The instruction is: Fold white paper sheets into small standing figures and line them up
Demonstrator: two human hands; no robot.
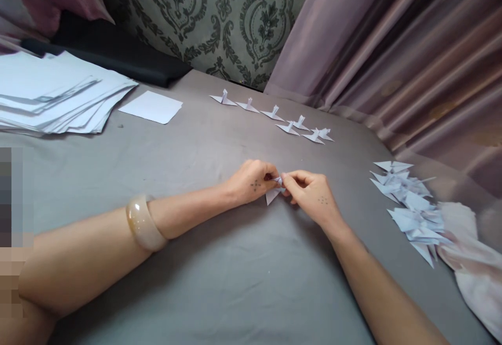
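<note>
Between my two hands is a small folded white paper piece (273, 194), with a pointed flap showing below the fingers. My left hand (257, 182) pinches it from the left, thumb and fingers closed. From the right, my right hand (309, 191) grips its other side between thumb and curled fingers. The fingertips hide most of the folds. Beyond my hands, several small folded paper figures (274, 112) with upright middles stand in a slanting line. At the right lies a heap of folded paper cranes (419, 209).
A stack of white paper (58, 94) lies at the far left, beside a single white sheet (152, 107). Dark folded cloth (117, 52) rests behind the stack. A pale cloth (470, 261) borders the cranes. Purple curtains (372, 36) hang at the back right, next to a patterned panel (219, 15).
</note>
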